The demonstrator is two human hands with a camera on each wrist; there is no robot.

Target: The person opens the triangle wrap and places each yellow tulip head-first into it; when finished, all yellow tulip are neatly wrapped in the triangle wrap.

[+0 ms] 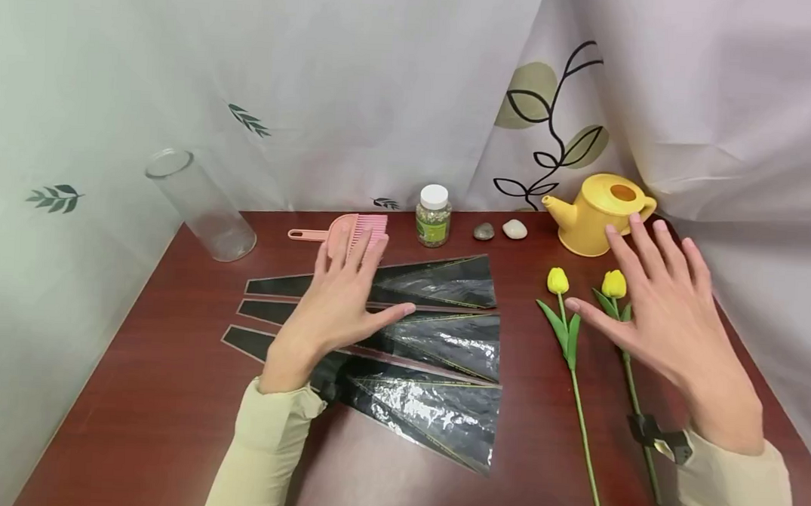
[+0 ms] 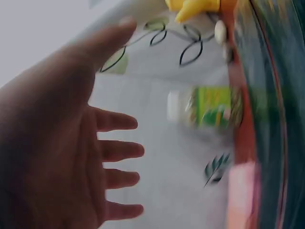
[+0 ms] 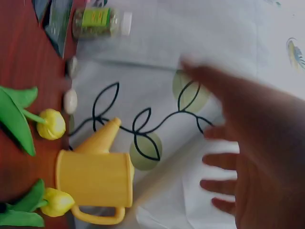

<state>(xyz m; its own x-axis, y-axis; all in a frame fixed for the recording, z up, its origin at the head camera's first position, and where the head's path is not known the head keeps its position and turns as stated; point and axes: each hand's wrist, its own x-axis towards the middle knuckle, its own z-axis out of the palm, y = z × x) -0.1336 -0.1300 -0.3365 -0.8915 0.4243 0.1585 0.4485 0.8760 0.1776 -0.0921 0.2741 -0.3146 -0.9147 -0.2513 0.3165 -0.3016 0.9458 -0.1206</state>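
Note:
My left hand [image 1: 338, 303] is held over the black plastic sleeves [image 1: 436, 333], fingers spread and nothing in its grasp. Three of these long tapered sleeves lie side by side, wide ends to the right. Just beyond the fingertips is a pink dustpan with brush [image 1: 342, 227], partly hidden by them. My right hand [image 1: 674, 333], also spread and holding nothing, is above the right-hand yellow tulip [image 1: 614, 285] and covers part of its stem. Another yellow tulip [image 1: 558, 281] lies to its left. Past the right fingertips stands a yellow watering can [image 1: 587, 216].
A tall clear glass vase [image 1: 219, 222] stands at the back left. Along the back edge are a white-capped jar [image 1: 433, 220] of small granules, a grey stone [image 1: 484, 231] and a white stone [image 1: 514, 229]. White curtains [image 1: 359, 77] with leaf prints hang behind the table [image 1: 134, 407].

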